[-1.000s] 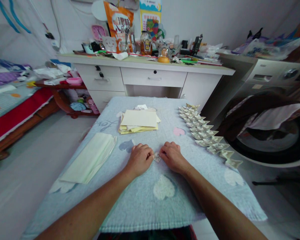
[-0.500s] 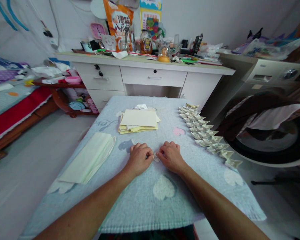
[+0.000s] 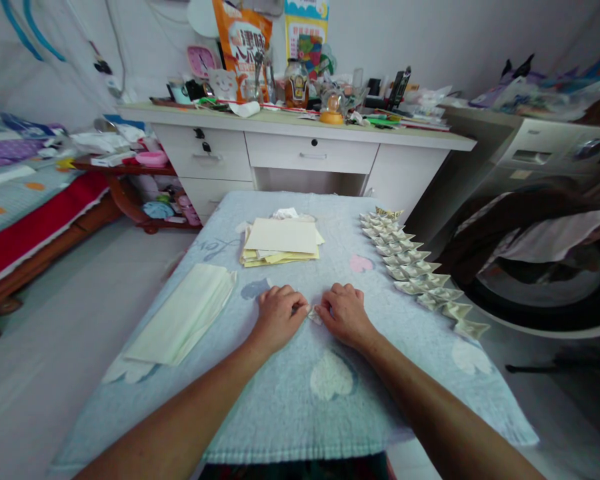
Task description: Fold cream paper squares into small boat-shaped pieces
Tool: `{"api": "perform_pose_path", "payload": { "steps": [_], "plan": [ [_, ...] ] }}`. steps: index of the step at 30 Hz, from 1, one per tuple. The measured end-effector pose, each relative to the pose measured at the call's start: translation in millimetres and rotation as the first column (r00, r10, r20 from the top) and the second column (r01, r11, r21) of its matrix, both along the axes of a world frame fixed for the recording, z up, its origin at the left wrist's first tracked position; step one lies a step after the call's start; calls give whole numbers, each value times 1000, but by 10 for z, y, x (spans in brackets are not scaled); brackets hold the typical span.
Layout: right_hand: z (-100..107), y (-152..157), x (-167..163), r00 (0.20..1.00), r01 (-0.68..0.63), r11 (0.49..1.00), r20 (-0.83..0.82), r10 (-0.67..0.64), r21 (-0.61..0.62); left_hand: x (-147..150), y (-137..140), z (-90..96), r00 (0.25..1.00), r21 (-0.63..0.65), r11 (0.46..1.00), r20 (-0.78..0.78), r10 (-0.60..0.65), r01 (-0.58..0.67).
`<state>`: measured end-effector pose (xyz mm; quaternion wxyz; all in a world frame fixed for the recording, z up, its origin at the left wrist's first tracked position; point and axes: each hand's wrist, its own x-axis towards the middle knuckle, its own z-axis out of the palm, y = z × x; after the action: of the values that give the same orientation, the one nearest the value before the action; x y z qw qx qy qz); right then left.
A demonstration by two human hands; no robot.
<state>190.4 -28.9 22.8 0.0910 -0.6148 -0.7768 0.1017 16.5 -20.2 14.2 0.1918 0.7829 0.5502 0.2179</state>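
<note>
Both hands meet over the middle of the cloth-covered table (image 3: 280, 427). A small piece of folded paper (image 3: 315, 316) shows between them, mostly covered by fingers. My left hand (image 3: 282, 316) pinches its left side between thumb and forefinger. From the right, my right hand (image 3: 347, 313) has its fingers closed on the other side. On the table's right side stand several folded paper boats (image 3: 413, 269) in a long, tight row. Past my hands lies a stack of cream and yellow paper sheets (image 3: 281, 235). To the left rests a pile of pale green paper (image 3: 183, 317).
A white desk (image 3: 310, 127) crowded with jars and bags stands behind the table. At the right is a washing machine (image 3: 545, 150) with cloth hanging from its open door. A bed (image 3: 30, 200) and a low wooden shelf (image 3: 123, 170) are at the left.
The whole view has shifted slightly, so things appear a little further right. Both hands stay at the small paper, with hardly any change in their grip.
</note>
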Motion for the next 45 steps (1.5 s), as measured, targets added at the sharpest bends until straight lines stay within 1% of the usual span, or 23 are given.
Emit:
{"api": "perform_pose_path", "payload": {
  "steps": [3, 7, 10, 16, 20, 22, 26, 28, 30, 33, 40, 42, 45],
  "plan": [
    [2, -4, 2, 1000, -3, 1000, 3, 3, 1, 40, -2, -8, 999, 4, 1000, -48, 10, -9],
    [-10, -6, 8, 1000, -8, 1000, 2, 8, -2, 61, -7, -10, 997, -16, 999, -73, 28, -30],
    [-20, -5, 13, 1000, 0, 1000, -10, 0, -1, 68, -4, -9, 996, -33, 999, -83, 39, -42],
    [-19, -8, 24, 998, 60, 997, -37, -59, 41, 78, 14, -15, 996, -46, 998, -85, 35, -39],
    [-34, -2, 46, 997, 49, 998, -62, -46, 38, 84, 15, -8, 997, -52, 998, -76, 35, -39],
    [-35, 6, 80, 994, 32, 999, -101, -29, 25, 82, 9, 0, 998, -47, 998, -61, 27, -30],
    [-5, 20, 176, 969, -11, 999, -246, 1, -40, 72, -6, 5, 999, -31, 1000, -44, 0, -1],
    [12, 15, 207, 959, -30, 998, -284, 15, -49, 69, -12, 0, 999, -24, 1000, -43, -6, 5],
    [19, 5, 212, 960, -49, 998, -277, 35, -43, 69, -13, -7, 999, -21, 1000, -40, -4, 3],
    [6, -9, 187, 973, -68, 997, -223, 59, -32, 74, -12, -13, 999, -20, 1000, -35, -1, 1],
    [-18, 3, 113, 991, -48, 999, -125, 47, -7, 87, -21, -1, 999, -18, 1000, -47, 9, -10],
    [-10, 10, 93, 995, -35, 999, -96, 33, -15, 86, -24, 3, 999, -11, 1000, -32, -21, 20],
    [-4, 17, 68, 997, -21, 1000, -72, 20, -17, 74, -25, -3, 991, 23, 991, 29, -131, 130]
  ]
}}
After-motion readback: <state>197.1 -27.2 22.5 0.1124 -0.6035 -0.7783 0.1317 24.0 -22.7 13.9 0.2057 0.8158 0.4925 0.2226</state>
